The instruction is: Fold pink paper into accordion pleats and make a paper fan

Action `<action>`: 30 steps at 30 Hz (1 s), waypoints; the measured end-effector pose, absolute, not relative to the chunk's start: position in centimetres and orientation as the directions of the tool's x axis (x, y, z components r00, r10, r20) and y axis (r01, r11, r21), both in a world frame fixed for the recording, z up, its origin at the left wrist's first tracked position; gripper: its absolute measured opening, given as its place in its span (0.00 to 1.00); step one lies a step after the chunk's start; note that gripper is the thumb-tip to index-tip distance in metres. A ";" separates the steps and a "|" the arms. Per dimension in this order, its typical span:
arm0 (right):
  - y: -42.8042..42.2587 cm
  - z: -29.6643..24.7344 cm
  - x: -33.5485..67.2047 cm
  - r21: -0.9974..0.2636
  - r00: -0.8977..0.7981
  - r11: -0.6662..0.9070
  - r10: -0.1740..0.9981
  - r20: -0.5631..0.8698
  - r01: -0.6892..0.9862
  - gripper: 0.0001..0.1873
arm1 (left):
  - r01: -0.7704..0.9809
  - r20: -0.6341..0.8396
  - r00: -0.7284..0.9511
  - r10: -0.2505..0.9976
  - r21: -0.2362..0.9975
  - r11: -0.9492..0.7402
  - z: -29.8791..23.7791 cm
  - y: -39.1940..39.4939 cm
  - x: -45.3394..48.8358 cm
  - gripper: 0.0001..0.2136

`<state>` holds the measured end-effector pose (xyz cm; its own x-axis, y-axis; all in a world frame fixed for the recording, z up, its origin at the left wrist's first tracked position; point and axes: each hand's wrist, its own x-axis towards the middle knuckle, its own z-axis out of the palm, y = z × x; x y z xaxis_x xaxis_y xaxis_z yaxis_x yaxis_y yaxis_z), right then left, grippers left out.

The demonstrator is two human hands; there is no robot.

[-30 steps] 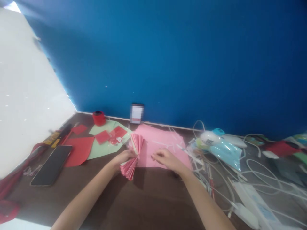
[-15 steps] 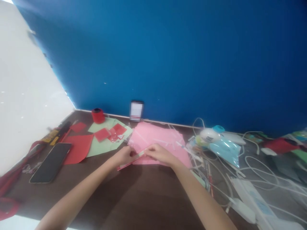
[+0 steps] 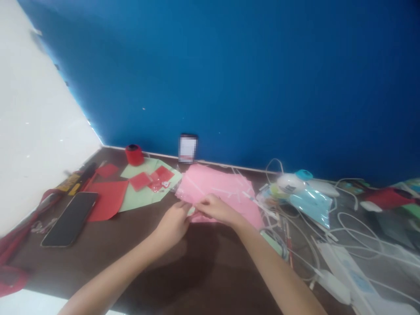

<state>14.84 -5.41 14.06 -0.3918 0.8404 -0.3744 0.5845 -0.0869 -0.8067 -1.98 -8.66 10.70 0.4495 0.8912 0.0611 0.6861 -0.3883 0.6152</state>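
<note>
Close together over the near edge of a pink paper sheet, my left hand and my right hand pinch a small paper piece between them. Pale green and reddish edges of this paper show in the gap; my fingers cover the rest. Thin white strips lie on the pink sheet. Just left of it, green paper carries small red paper squares and a clear wrapper.
A red paper sheet and a black phone lie at the left. A red roll-shaped object stands near the blue wall. On the right are tangled white cables, a light-blue plastic packet and a white power strip.
My left hand has turned and come nearer to my right hand. The long reddish edge that stuck out below my left hand is now hidden. My right hand has barely moved.
</note>
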 end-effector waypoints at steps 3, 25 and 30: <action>-5.2 14.1 14.5 -0.786 -0.386 -0.060 0.847 -0.366 0.615 0.16 | 0.643 0.022 0.436 0.900 0.691 -0.329 9.6 -7.5 -1.9 0.11; -5.2 14.3 15.6 -0.817 -0.320 -0.096 0.889 -0.327 0.569 0.17 | 0.805 -0.183 0.327 0.927 0.568 -0.172 7.7 -5.9 -3.3 0.10; -5.4 14.3 15.3 -0.821 -0.360 -0.081 0.871 -0.334 0.565 0.17 | 0.643 0.013 0.356 0.934 0.722 -0.256 8.3 -6.7 -2.2 0.08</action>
